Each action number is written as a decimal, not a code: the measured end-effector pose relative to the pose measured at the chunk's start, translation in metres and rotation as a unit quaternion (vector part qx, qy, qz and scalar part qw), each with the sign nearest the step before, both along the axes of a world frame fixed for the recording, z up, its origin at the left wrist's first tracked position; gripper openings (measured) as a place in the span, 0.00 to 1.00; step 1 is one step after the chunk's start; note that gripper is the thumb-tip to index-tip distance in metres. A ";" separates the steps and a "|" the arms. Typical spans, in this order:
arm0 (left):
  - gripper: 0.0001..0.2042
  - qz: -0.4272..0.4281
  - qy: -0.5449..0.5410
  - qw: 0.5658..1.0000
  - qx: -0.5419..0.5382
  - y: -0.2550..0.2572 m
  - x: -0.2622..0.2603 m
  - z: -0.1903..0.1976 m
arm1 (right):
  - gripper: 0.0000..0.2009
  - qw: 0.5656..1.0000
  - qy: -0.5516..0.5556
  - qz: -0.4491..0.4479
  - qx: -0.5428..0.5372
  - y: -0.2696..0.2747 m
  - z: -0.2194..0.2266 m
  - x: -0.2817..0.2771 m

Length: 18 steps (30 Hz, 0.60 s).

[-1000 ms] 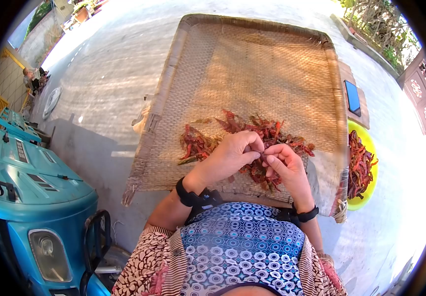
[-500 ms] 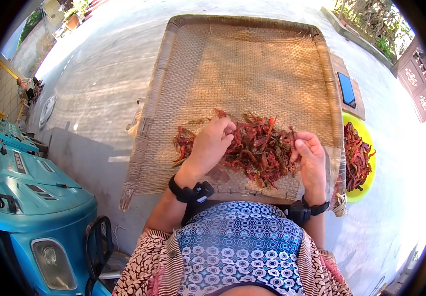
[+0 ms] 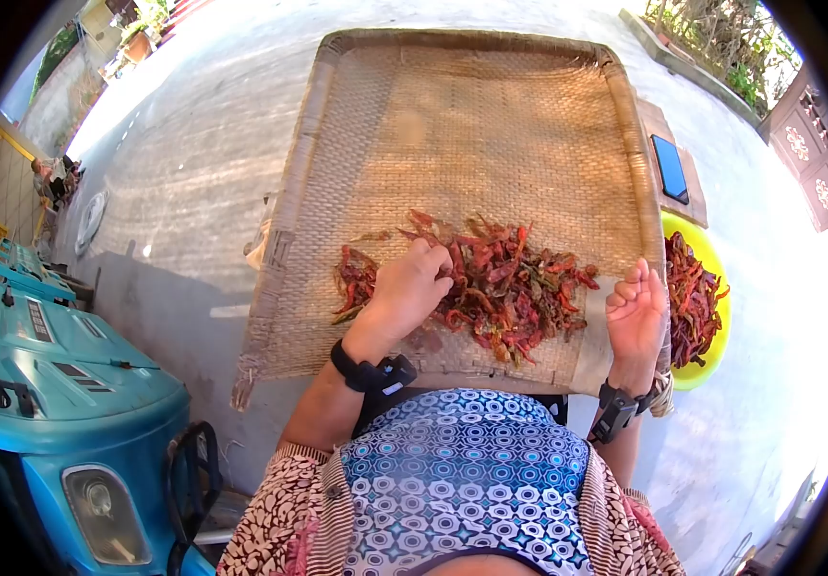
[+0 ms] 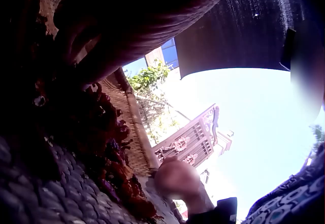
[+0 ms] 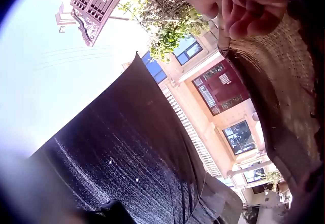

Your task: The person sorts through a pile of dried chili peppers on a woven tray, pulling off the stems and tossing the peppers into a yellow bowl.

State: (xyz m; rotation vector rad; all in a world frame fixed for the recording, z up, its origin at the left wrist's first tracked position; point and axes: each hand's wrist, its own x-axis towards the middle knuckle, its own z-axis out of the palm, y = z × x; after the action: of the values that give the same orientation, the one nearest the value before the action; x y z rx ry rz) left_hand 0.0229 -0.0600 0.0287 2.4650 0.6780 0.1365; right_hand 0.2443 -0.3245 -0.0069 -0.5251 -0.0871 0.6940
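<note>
A heap of dried red chili peppers (image 3: 500, 288) lies on the near part of a large woven bamboo tray (image 3: 491, 125). My left hand (image 3: 409, 293) is over the left side of the heap with its fingers bent down at the chilies. Its fingertips are mostly hidden, and the left wrist view is dark there, so I cannot tell whether they pinch one. Over the tray's right edge, my right hand (image 3: 637, 312) is turned palm up, fingers loosely curled, with no chili visible in it. Close beside it stands a yellow basin (image 3: 718, 331) full of red chilies (image 3: 690, 302).
A phone (image 3: 669, 169) lies on a board (image 3: 692, 182) right of the tray. A blue-green vehicle (image 3: 87, 403) stands at the left on the concrete floor (image 3: 183, 211). Farther off, a person (image 3: 54, 180) sits by the left wall.
My hands, together a second ago, have parted. The right has moved right to the tray's edge; the dark piece it pinched half a second ago no longer shows. The left has gone back over the heap.
</note>
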 end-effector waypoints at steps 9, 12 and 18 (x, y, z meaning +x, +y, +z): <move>0.08 0.017 -0.190 0.901 -0.391 0.001 0.002 0.025 | 0.12 0.901 -0.294 0.176 -0.264 0.075 0.043 -0.075; 0.09 -0.006 -0.211 0.853 -0.476 -0.001 0.002 0.027 | 0.15 0.871 -0.344 0.234 -0.260 0.090 0.046 -0.089; 0.09 -0.011 -0.231 0.837 -0.495 -0.004 0.002 0.023 | 0.11 0.815 -0.384 0.317 -0.295 0.094 0.050 -0.100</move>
State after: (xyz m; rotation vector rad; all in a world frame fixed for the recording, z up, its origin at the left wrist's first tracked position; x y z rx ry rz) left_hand 0.0246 -0.0639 0.0518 1.3551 0.3523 0.2776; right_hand 0.1447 -0.2302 0.0435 -1.4029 -0.8644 1.1313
